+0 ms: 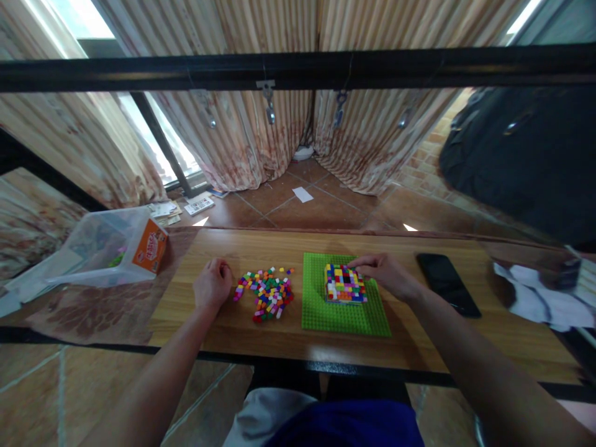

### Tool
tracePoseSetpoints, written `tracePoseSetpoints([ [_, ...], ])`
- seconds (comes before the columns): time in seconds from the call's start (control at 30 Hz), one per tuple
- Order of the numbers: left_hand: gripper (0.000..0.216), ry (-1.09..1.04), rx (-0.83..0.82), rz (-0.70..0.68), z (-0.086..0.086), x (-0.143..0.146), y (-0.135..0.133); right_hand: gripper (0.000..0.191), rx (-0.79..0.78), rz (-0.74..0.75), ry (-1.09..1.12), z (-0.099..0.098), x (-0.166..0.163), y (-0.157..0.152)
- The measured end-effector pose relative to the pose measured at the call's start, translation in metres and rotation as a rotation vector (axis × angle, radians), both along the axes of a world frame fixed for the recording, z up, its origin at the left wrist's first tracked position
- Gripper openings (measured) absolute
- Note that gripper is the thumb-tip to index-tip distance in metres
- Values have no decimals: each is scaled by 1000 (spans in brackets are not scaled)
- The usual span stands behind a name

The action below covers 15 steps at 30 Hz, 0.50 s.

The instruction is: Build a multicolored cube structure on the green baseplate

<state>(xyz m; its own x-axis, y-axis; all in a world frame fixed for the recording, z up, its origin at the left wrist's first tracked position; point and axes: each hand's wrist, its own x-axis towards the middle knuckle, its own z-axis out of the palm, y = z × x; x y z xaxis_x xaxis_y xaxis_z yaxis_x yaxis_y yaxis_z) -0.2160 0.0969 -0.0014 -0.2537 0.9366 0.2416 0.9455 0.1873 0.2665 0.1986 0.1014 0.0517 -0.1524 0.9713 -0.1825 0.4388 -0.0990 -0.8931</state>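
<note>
A hollow, many-coloured block of toy bricks (343,289) stands on a green studded baseplate (316,316). My right hand (382,272) reaches in from the right, its fingertips pinched together over a small brick at the structure's far right edge. The fingers partly cover that brick. To the left of the baseplate lies a loose pile of small coloured bricks (270,295). My left hand (213,285) rests on the table just left of this pile, fingers curled in; whether anything is inside it is hidden.
The wooden table (261,338) also bears a black phone (447,284), right of the baseplate. White papers (535,292) lie at the far right. A clear plastic bin (100,248) with an orange label lies at the left. A dark bar (298,71) crosses beyond the table.
</note>
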Motion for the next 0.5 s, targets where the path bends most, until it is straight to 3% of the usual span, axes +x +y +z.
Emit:
tracePoseSetpoints([
  [0.5,20,-2,-7,-6,2,2,-1,29,-34,-63,92,-3,-1,-1],
])
